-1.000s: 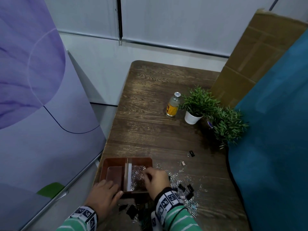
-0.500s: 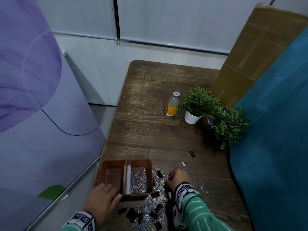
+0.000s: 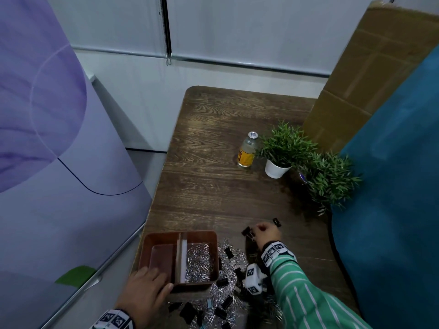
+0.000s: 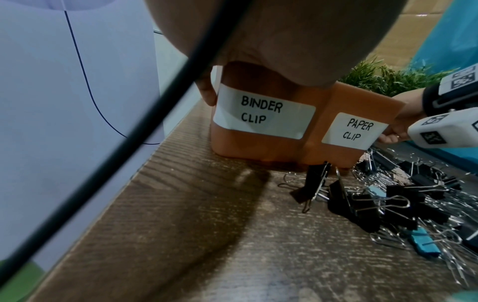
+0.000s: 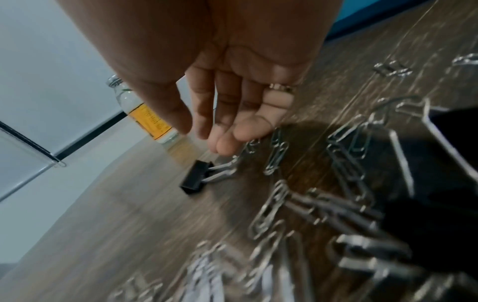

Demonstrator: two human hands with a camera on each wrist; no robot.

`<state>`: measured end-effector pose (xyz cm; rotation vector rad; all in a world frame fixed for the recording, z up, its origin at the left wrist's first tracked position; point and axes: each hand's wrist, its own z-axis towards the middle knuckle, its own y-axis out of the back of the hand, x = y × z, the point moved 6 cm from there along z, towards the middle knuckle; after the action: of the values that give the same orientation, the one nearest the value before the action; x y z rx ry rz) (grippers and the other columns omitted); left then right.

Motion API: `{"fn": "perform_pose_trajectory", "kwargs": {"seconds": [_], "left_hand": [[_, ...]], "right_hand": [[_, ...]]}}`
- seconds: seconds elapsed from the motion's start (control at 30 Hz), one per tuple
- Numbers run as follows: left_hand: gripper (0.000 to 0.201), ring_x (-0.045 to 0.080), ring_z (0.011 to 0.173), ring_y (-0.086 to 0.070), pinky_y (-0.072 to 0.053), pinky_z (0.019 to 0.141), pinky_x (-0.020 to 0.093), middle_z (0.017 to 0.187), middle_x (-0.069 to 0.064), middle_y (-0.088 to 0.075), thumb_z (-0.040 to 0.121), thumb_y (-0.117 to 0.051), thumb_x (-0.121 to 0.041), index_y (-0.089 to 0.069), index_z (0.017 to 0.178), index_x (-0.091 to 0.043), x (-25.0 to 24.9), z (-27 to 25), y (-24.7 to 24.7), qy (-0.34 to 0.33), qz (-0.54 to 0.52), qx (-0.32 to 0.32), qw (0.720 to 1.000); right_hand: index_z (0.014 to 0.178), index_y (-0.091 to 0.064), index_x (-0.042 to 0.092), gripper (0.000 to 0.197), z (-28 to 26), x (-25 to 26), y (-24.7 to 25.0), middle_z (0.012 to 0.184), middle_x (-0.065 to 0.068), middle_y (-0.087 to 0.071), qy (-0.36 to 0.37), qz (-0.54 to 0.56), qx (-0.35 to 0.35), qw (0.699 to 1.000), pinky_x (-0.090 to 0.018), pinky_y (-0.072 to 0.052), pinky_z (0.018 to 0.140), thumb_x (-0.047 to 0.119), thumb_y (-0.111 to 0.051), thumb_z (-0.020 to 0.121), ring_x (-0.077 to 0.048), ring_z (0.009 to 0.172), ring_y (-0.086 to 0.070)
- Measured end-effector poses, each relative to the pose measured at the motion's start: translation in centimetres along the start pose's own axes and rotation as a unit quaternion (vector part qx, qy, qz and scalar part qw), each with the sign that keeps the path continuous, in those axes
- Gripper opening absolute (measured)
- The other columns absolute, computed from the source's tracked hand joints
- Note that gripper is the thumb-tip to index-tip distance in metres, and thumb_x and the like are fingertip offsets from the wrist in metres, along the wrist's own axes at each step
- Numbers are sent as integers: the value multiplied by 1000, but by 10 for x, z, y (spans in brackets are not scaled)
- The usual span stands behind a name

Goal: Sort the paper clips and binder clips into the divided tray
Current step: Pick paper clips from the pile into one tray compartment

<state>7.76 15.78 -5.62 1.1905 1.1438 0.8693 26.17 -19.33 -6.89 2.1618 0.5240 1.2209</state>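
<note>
table: dark wood-grain top (image 3: 213,186) with rounded far corners, runs away from the camera
back wall: pale grey-white panels (image 3: 237,27), dark vertical seam (image 3: 166,27) between them
left side: big lavender panel (image 3: 47,138) with a purple swirl and thin dark curved line
right side: teal fabric (image 3: 392,186), cardboard sheet (image 3: 370,74) leaning behind it
light: dim, cool, kinda bluish
</note>
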Motion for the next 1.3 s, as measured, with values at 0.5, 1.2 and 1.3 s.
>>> {"fn": "perform_pose_trajectory", "kwargs": {"seconds": [0.5,1.2,1.3], "left_hand": [[33,21,72,-50,-46,64,39,78,-8,-52,95,-42,-55,-51,77,-29,0,1,0,-3,4,-4,1000],[30,19,72,-49,-46,64,36,80,-10,-51,95,-43,-54,-51,79,-30,-1,1,3,-6,-11,-5,1000],[31,18,71,-48,-46,64,36,80,-11,-51,97,-39,-54,-51,80,-30,-2,1,4,-2,-10,-4,1000]], "right_hand": [[77,-70,18,18,15,-55,26,78,-6,-73,-33,-108,-87,990,-35,-59,76,35,-74,84,-29,80,-69],[129,-64,32,38,-21,-33,-11,128,-1,-55,166,-298,60,938,-35,-46,102,22,-52,94,-27,123,-48],[122,-69,31,37,-26,-38,-5,118,7,-54,157,-254,68,952,-33,-46,103,14,-55,92,-24,121,-51]]}}
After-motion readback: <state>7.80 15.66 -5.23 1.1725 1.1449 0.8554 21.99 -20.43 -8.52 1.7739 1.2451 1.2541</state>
